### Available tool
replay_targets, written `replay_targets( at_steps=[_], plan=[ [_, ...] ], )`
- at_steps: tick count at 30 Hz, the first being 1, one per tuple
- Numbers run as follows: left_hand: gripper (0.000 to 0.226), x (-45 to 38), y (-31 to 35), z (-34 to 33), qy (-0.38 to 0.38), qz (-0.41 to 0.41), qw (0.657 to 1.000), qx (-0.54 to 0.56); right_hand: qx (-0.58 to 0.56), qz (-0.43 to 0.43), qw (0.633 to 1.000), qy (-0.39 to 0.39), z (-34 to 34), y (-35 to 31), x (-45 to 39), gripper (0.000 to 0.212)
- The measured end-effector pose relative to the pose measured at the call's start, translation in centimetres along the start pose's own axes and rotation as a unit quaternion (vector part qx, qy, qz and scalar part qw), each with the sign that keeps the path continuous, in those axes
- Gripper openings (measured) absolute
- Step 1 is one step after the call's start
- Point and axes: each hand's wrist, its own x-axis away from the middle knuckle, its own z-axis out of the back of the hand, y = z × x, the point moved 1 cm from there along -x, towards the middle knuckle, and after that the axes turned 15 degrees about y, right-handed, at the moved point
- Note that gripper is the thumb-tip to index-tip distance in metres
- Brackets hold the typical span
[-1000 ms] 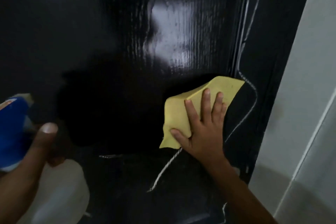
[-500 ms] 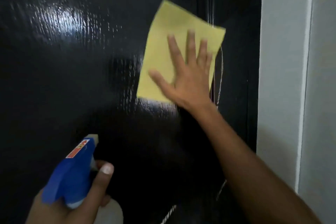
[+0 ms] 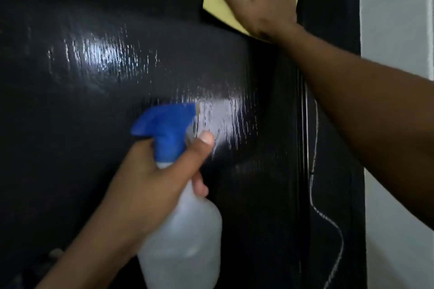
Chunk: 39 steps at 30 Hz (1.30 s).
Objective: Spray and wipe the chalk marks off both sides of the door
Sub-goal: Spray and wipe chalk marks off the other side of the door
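A glossy black door [image 3: 94, 101] fills the view, wet and shiny in its middle. High up, my right hand [image 3: 263, 0] presses a yellow cloth [image 3: 223, 4] flat on the door with straight, spread fingers. My left hand [image 3: 155, 176] grips the neck of a white spray bottle [image 3: 185, 237] with a blue trigger head [image 3: 166, 126], its nozzle close to the door. A white chalk line [image 3: 314, 190] runs down the door's right strip, below my right forearm.
A pale wall [image 3: 399, 7] stands just right of the door's edge. The cloth's top is cut off by the frame's upper edge.
My right hand slid the cloth upward along the door's right side, from mid height to the top. My left hand lifted the spray bottle toward the centre.
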Motion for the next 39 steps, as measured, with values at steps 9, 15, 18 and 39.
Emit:
replay_targets(
  at_steps=[9, 15, 18, 39],
  plan=[
    [0.046, 3.7, -1.6, -7.7, -0.013, 0.02, 0.997, 0.072, -0.016, 0.064, 0.996, -0.06, 0.9, 3.3, 0.3, 0.079],
    [0.048, 6.1, -2.3, -9.8, 0.054, 0.013, 0.993, 0.106, -0.02, 0.092, 0.992, -0.08, 1.1, 4.9, 0.4, 0.078],
    [0.047, 6.6, -2.1, -10.2, 0.077, 0.01, 0.992, 0.097, -0.003, 0.105, 0.991, -0.087, 1.7, 7.0, 0.7, 0.078],
    [0.03, 7.2, -1.7, -11.6, 0.036, -0.001, 0.999, 0.001, 0.047, -0.015, 0.993, -0.11, 6.3, 13.8, 16.4, 0.09]
  ],
)
